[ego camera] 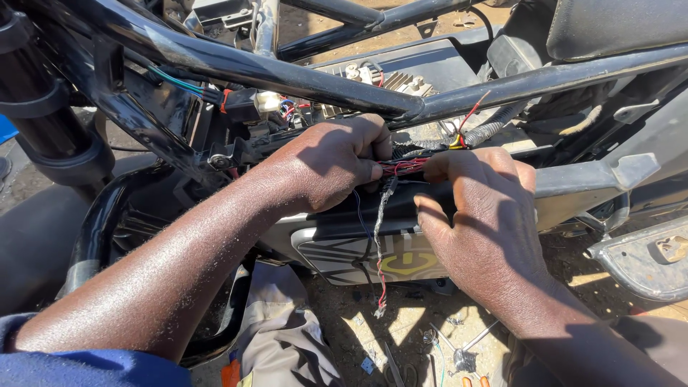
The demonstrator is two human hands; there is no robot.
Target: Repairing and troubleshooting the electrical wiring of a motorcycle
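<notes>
Red wires (pixel 403 167) bunched under the black frame tube (pixel 287 72) sit pinched between my left hand (pixel 333 161) and right hand (pixel 487 215), both closed tight, so I'd judge short, steady pulls safest for them.

L fingers (pixel 373 147) hidden behind frame tube (pixel 287 72), wire ends (pixel 405 166) covered

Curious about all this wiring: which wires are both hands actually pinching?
The red wire bundle, stretched between left hand and right hand; the loose wire dangles free below.
</notes>
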